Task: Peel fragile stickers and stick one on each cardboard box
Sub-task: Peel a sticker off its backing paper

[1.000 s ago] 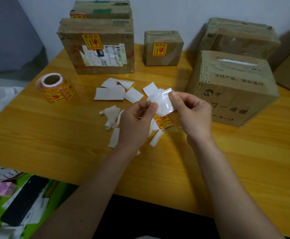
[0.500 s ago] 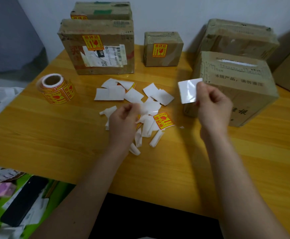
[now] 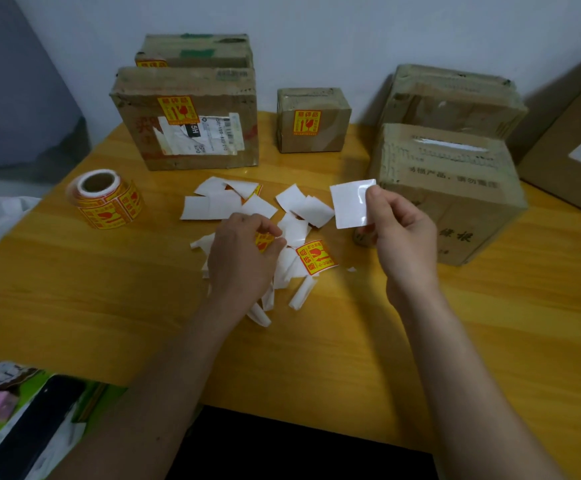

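A wooden table (image 3: 455, 341) carries several cardboard boxes along its far side. The big box (image 3: 187, 123) at the left stands upright and has a yellow fragile sticker (image 3: 174, 110) on its front, above a white shipping label. Behind it stands another box (image 3: 195, 50). The right box (image 3: 451, 188) is near the right hand and shows no yellow sticker on the sides that I can see; one more box (image 3: 455, 98) stands behind it. The small box (image 3: 313, 119) in the middle has a sticker on its front.

A sticker roll (image 3: 107, 199) lies on its side at the left. Between the hands lies a heap of white backing scraps (image 3: 220, 202), with one loose sticker (image 3: 316, 259) face up just beside the left hand.

The right hand (image 3: 403, 237) is lifted above the table and pinches a white glossy square (image 3: 351, 202) by its right edge, between thumb and fingers. The left hand (image 3: 244, 258) rests low on the heap, fingers curled, and pinches a yellow piece (image 3: 264, 241), mostly hidden.
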